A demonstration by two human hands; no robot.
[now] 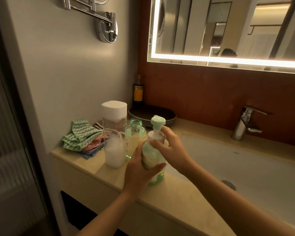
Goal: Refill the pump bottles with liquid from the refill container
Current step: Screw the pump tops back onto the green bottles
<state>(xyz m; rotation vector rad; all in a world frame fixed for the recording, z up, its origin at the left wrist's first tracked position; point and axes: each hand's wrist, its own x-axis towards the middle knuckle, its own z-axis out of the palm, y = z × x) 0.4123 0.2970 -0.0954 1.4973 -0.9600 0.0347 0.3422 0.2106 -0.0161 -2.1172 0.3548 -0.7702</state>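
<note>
A green pump bottle [152,157] with a pale green pump head stands on the beige counter [186,206] beside the sink. My left hand [140,169] grips its body from the left. My right hand [170,145] wraps its fingers round the white collar under the pump head. Just behind it stands a second green bottle [134,133] with its threaded neck uncovered, holding yellowish liquid. Left of that is a tall clear container [114,135] with a white square cap and whitish liquid in its lower half.
Folded cloths [82,138] lie at the counter's left end near the wall. Dark stacked plates [153,114] and a dark bottle with a yellow label [138,92] sit at the back. The white sink basin [245,167] and chrome tap [245,123] are to the right.
</note>
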